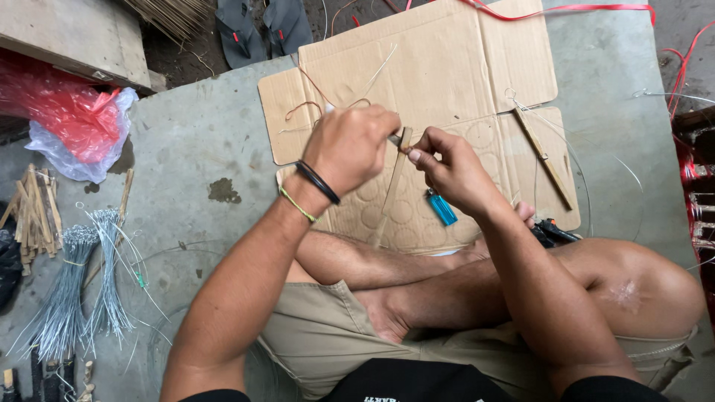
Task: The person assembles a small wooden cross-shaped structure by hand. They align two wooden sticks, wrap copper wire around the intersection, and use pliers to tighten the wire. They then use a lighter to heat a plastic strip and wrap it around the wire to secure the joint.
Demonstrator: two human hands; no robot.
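Observation:
My left hand (351,146) is closed around a small metal tool whose tip shows at its right side, pressed against a thin bamboo stick (393,182). My right hand (445,165) pinches the top of that stick between thumb and fingers. The stick slants down toward my crossed legs, above a flattened cardboard sheet (439,67). A blue lighter (442,208) lies on the cardboard just below my right hand.
Another bamboo stick (542,156) with thin wire lies on the cardboard at right. Bundles of grey wire (82,290) and short sticks (30,212) sit at left, a red plastic bag (63,108) above them. Sandals (261,26) rest at top; red strapping (681,67) at right.

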